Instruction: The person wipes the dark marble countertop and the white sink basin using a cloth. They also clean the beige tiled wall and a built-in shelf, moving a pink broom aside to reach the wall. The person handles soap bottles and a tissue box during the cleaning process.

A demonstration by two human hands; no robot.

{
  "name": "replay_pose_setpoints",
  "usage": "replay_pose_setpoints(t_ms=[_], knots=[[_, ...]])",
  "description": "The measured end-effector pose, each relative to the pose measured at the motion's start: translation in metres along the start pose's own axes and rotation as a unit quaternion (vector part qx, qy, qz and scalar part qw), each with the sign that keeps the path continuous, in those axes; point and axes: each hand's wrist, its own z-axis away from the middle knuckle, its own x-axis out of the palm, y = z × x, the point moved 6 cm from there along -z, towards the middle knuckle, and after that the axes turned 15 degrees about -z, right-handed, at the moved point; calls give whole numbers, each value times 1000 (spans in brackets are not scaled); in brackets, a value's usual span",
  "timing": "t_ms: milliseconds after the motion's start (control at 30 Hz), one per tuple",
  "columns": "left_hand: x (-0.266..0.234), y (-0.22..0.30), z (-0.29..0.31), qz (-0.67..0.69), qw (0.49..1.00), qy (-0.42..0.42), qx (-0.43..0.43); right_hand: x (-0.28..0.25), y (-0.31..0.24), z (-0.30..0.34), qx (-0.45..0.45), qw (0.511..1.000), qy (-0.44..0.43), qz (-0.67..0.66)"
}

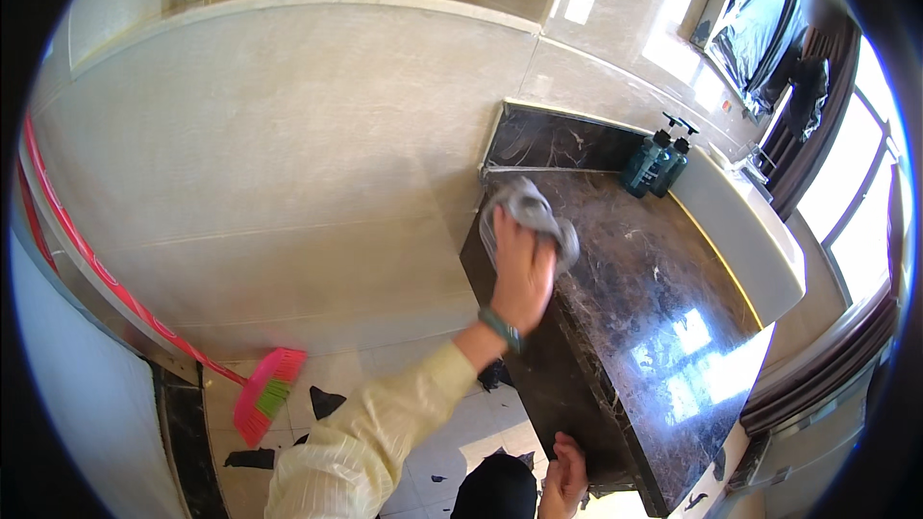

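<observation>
My left hand point(524, 274), its sleeve pale yellow and a dark watch point(502, 329) on the wrist, presses a crumpled grey cloth point(527, 204) onto the far left corner of a dark brown marble countertop point(635, 259). The fingers are closed over the cloth. Lower down, my right hand point(565, 479) is beside the counter's dark front panel point(558, 384). Its fingers are loosely bent with nothing seen in them; whether they touch the panel I cannot tell.
Two teal pump bottles point(654, 165) stand at the counter's back, beside a white basin point(745, 221). A pink and green broom point(269, 394) leans at the left. Black scraps point(327, 402) lie on the tiled floor. A black rounded shape point(496, 488) is at the lower edge.
</observation>
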Motion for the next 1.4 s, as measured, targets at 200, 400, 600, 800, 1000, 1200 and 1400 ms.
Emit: replay_pose_setpoints(t_ms=[200, 400, 600, 800, 1000, 1200, 1400], knots=[[-7, 120, 115, 10, 986, -147, 83, -18, 29, 15, 78, 997, 3, 28], [-5, 174, 153, 21, 917, -201, 345, -30, 65, 33, -87, 979, 40, 181], [-14, 130, 50, 6, 939, -169, 300, -16, -10, -1, -26, 993, 31, 112], [-24, 8, -55, -193, 943, -131, 236, -1, -11, -8, 26, 999, 7, -24], [6, 23, -80, -262, 932, -227, 108, -3, -12, -8, -7, 1000, 4, -10], [34, 11, -73, -244, 874, -391, 155, -3, -25, -11, -101, 993, 3, 57], [38, 27, -66, -329, 848, -402, 103, -4, -40, -12, -151, 984, 12, 95]])
